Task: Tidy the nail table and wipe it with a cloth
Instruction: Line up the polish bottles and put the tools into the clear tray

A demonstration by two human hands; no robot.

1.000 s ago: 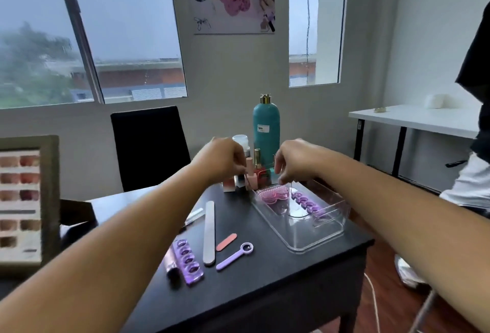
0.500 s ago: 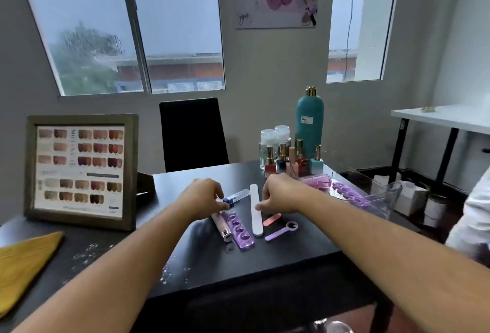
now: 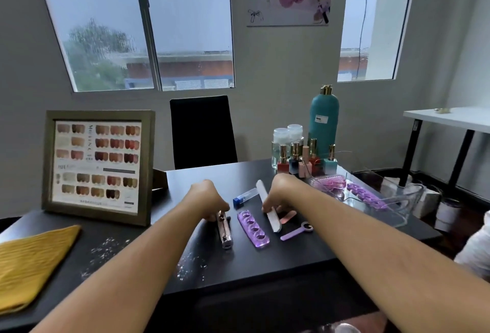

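A: Where's the cloth?

B: The yellow cloth (image 3: 31, 261) lies folded at the near left corner of the dark surface (image 3: 291, 261), well apart from both hands. White crumbs or flakes (image 3: 106, 247) are scattered on the surface just to its right, with more (image 3: 191, 266) near the front edge.

A: And the hands?

B: The left hand (image 3: 206, 200) is down on the upper end of a pinkish metallic pen-like tool (image 3: 224, 230), its fingers closed around it. The right hand (image 3: 281, 194) has its fingers pinched on a long white nail file (image 3: 267, 208), which is tilted with its far end raised.

A: What sits between them?

B: A purple toe separator (image 3: 253, 229) lies flat between the tool and the file. Behind it is a small clear tube with a blue cap (image 3: 245, 196). Right of the file lie a short pink file (image 3: 287, 216) and a lilac stick with a ring end (image 3: 297, 231).

A: Farther out?

B: A clear plastic tray (image 3: 403, 216) at the right edge holds more purple separators (image 3: 367, 197). Behind it stand several nail polish bottles (image 3: 305, 163), two clear jars (image 3: 287, 136) and a tall teal bottle (image 3: 324, 123). A framed colour chart (image 3: 98, 165) stands at the left, a black chair (image 3: 202, 131) behind the surface.
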